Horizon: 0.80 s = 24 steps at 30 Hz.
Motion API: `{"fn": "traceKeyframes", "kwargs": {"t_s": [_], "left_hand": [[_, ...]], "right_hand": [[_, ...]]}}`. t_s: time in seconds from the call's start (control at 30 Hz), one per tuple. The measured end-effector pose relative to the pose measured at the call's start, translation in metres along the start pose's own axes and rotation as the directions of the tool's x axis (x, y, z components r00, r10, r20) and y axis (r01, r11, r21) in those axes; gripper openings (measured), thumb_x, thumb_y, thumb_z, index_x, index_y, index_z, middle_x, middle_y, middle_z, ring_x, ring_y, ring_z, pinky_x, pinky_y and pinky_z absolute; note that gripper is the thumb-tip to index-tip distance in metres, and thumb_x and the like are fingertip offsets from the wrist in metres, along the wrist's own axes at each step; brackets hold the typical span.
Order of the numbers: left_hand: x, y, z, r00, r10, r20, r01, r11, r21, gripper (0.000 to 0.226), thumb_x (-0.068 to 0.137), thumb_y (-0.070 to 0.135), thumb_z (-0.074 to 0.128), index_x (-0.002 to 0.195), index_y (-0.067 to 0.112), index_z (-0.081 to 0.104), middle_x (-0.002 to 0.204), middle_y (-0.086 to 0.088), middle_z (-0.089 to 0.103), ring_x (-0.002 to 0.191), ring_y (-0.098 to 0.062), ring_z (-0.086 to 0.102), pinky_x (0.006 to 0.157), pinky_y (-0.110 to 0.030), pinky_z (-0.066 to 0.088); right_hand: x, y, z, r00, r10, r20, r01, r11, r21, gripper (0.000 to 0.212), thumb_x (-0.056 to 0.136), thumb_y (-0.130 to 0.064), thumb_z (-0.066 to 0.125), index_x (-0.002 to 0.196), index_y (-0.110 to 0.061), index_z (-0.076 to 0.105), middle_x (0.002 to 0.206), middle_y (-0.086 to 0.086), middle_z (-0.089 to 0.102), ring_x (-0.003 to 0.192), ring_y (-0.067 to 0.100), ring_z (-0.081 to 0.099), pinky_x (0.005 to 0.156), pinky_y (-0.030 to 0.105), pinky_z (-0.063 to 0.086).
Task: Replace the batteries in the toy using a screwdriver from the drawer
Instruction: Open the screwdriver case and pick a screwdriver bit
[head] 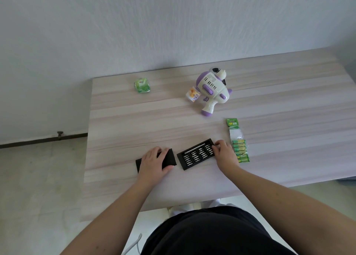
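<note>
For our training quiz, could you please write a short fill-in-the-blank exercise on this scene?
1. The left hand rests on the black ____.
2. The right hand touches the bit tray at its ____ end.
3. The batteries lie to the ____ of the tray.
4. The toy is white and ____.

Missing: sleeve; right; right; purple

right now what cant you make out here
Head view, the only one:
- Bit tips in the bit tray: too small to tell types.
- Black sleeve: mostly under the left hand.
- Toy: battery cover not visible.
- Batteries: partly behind the right hand; count unclear.
</note>
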<state>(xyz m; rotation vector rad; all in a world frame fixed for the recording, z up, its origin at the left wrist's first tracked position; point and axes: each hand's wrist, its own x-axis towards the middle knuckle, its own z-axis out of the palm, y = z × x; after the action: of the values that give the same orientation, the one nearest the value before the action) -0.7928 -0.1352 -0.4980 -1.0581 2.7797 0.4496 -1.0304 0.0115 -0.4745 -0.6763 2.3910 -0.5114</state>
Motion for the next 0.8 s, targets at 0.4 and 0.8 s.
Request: {"fn": "traceKeyframes", "kwargs": {"t_s": [0.4, 0.8], "left_hand": [[0.02, 0.013, -0.014, 0.972, -0.192, -0.133, 0.18, 0.978, -0.101, 0.063, 0.088, 0.06, 0.037, 0.134, 0.018, 0.047, 0.113, -0.007, 0.056, 0.1, -0.029, 0.056, 0.078, -0.04, 0.048], [-0.031, -0.028, 0.008, 0.998, 0.064, 0.014, -0.064, 0.997, -0.038, 0.06, 0.093, 0.044, 0.035, 0.148, 0.02, 0.035, 0.153, -0.003, 0.037, 0.136, -0.023, 0.04, 0.106, -0.039, 0.041]], "right_hand": [[-0.013, -0.004, 0.002, 1.0, -0.021, 0.01, 0.018, 0.965, 0.262, 0.045, 0.096, -0.015, 0.046, 0.14, -0.022, 0.038, 0.13, 0.005, 0.048, 0.103, 0.013, 0.054, 0.081, 0.025, 0.041], [0.002, -0.031, 0.012, 0.982, -0.145, 0.12, 0.142, 0.989, 0.029, 0.075, 0.094, -0.025, 0.058, 0.153, -0.013, 0.013, 0.16, -0.001, 0.012, 0.147, 0.019, 0.012, 0.118, 0.033, 0.017]]}}
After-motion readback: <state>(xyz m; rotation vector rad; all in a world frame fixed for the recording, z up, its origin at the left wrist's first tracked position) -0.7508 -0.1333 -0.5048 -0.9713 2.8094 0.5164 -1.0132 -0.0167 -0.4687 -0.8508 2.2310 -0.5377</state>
